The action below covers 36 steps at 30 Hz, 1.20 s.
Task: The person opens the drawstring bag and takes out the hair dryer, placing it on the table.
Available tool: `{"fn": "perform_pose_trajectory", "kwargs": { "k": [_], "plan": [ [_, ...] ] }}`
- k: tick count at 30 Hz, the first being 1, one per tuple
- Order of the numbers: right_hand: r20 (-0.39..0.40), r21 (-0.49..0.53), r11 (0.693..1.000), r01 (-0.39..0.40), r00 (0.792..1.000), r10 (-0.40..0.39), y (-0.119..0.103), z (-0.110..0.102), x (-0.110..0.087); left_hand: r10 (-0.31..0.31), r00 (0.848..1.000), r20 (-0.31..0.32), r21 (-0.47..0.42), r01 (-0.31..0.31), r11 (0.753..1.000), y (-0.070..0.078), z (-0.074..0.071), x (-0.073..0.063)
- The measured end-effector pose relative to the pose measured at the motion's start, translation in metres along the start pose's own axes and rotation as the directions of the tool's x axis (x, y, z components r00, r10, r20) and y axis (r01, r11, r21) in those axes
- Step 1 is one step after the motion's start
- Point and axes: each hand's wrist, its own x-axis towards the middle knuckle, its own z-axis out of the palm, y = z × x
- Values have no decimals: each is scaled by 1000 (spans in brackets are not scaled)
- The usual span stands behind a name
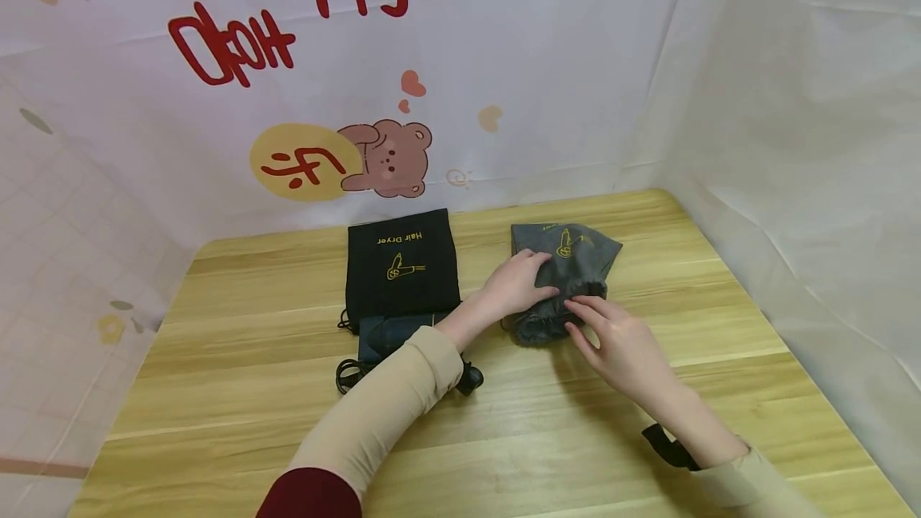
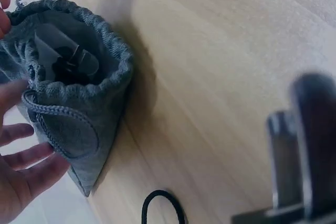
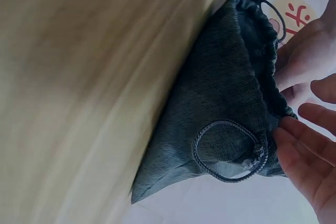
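Note:
A grey drawstring bag (image 1: 568, 266) with a yellow hair-dryer print lies at the right of the table, its gathered mouth towards me. In the left wrist view a dark grey plastic piece (image 2: 60, 51) shows inside the mouth; its full shape is hidden. My left hand (image 1: 514, 284) rests on the bag's left side, fingers spread near the rim and cord loop (image 2: 68, 116). From the right, my right hand (image 1: 624, 348) touches the rim with mostly straight fingers, thumb apart. A second cord loop (image 3: 228, 150) hangs on that side.
Left of the bag lies a black drawstring bag (image 1: 403, 262) lettered "Hair Dryer". A dark blue item (image 1: 392, 334) with a black cord (image 1: 350, 376) lies before it, partly behind my left forearm. Printed cloth walls (image 1: 547, 46) enclose the table's back and sides.

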Motion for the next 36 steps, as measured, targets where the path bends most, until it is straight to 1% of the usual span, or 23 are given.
{"fn": "perform_pose_trajectory", "kwargs": {
  "k": [3,6,9,13,17,24,29,31,36],
  "plan": [
    [5,-24,1000,0,1000,0,3,3,-2,-7,1000,-12,35,8,999,1,4,1],
    [6,-35,999,-10,1000,10,6,6,-4,-17,999,-32,34,18,999,1,7,2],
    [14,-34,999,-27,1000,28,8,8,-3,-24,998,-53,10,25,1000,1,7,3],
    [43,-36,997,-64,997,66,11,11,-1,-39,996,-85,-30,37,999,-1,5,3],
    [69,-41,993,-109,991,111,14,15,0,-63,990,-124,-97,51,994,-5,2,2],
    [104,-48,984,-174,979,178,23,18,5,-83,982,-168,-169,54,984,-13,-7,-3],
    [122,-50,978,-203,971,207,24,20,9,-103,978,-180,-215,63,975,-17,-12,-7],
    [130,-50,974,-223,965,227,24,20,11,-106,977,-184,-228,62,972,-18,-13,-8],
    [165,-56,957,-286,942,291,27,21,16,-83,976,-201,-233,34,972,-22,-14,-12]
  ]
}}
